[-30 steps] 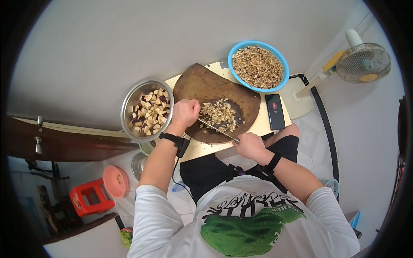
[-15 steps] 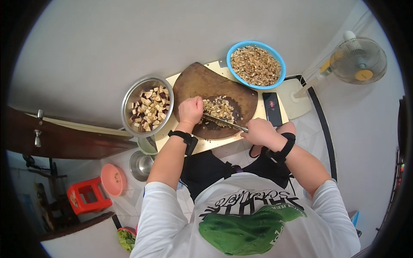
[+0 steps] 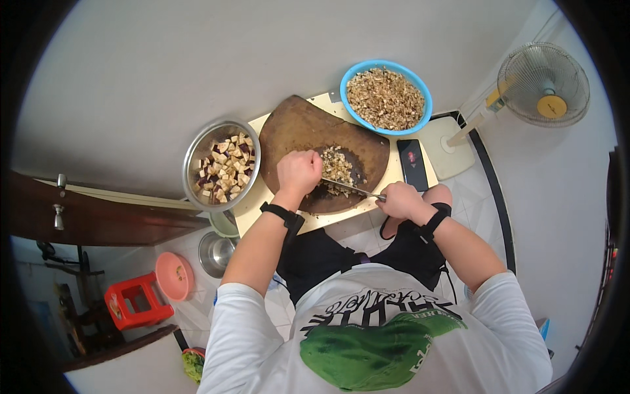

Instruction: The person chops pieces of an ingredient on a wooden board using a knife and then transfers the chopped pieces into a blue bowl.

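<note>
In my right hand (image 3: 400, 199) is the handle of a knife (image 3: 351, 188), its blade lying across the near part of a worn wooden chopping board (image 3: 289, 125). My left hand (image 3: 300, 172) is curled closed at the blade's far end, gripping or pressing it there; the fingers are partly hidden. Finely chopped pale bits (image 3: 338, 165) are heaped on the board beyond the blade. A steel bowl (image 3: 190, 154) with purple-skinned eggplant chunks (image 3: 226, 167) stands left of the board. At the far right, a blue basin (image 3: 426, 113) holds chopped brownish pieces (image 3: 386, 98).
A dark phone (image 3: 413, 165) lies on the pale tabletop (image 3: 252, 213) right of the board. Farther right stands a fan (image 3: 545, 85). Low on the left are a red stool (image 3: 136, 301), a pink basin (image 3: 174, 276) and a metal pot (image 3: 216, 253). A wall rises behind the table.
Both hands have shifted slightly to the right over the board with the knife, and the blade sits a little farther right across the chopped bits. The view has tilted slightly.
</note>
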Demonstrator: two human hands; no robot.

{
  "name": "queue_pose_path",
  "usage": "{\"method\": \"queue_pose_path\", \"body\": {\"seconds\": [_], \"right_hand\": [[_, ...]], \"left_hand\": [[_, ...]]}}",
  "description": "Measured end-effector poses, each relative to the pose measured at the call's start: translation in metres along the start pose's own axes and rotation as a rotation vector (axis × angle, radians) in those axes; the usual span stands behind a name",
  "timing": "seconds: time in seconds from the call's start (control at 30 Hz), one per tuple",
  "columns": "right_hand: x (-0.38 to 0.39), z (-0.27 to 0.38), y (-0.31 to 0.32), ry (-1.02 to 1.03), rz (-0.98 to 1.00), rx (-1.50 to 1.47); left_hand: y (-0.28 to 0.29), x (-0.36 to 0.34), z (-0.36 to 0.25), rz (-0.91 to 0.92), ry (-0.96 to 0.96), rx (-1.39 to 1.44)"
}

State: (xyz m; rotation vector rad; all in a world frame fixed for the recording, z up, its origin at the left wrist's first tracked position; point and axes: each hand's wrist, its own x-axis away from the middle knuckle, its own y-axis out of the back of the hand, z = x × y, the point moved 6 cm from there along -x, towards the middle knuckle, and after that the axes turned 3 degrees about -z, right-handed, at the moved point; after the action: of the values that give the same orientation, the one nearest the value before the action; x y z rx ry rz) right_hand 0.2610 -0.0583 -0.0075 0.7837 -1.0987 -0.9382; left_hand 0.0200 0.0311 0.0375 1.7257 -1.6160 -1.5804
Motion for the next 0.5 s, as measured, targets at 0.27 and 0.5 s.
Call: {"method": "queue_pose_path", "body": {"seconds": [0.27,0.5], "right_hand": [[0.011,0.001,-0.006,-0.083,-0.096,-0.183],[0.017,0.047,0.027,-0.065,-0.069,-0.029]], "left_hand": [[-0.005,-0.042,-0.021,0.011,-0.123,-0.022],[-0.024,-0.006,0.041,0.094,0.042,0.123]]}}
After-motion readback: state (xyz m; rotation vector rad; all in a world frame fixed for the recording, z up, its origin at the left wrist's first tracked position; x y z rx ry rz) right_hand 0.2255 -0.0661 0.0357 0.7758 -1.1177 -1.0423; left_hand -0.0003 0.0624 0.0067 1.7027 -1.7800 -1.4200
